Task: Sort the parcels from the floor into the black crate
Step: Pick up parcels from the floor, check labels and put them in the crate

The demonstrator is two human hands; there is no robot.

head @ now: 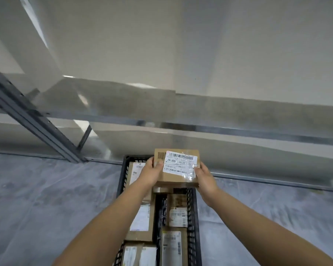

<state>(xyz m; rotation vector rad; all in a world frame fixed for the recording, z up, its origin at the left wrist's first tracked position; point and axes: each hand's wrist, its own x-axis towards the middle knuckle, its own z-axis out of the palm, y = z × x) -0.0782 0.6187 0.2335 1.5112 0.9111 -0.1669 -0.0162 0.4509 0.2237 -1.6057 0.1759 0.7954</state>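
A brown cardboard parcel [178, 178] with a white barcode label is held level above the far end of the black crate [193, 212]. My left hand [151, 172] grips its left edge and my right hand [205, 178] grips its right edge. The crate stands on the grey floor and runs from the middle of the view down to the bottom edge. Inside it lie several brown parcels with white labels [178, 214], packed side by side. My forearms hide part of the left row.
A grey metal shelving rack [33, 120] with a slanted upright and horizontal beams stands just beyond the crate. Pale wall panels rise behind it. Grey concrete floor [46, 198] lies on both sides of the crate.
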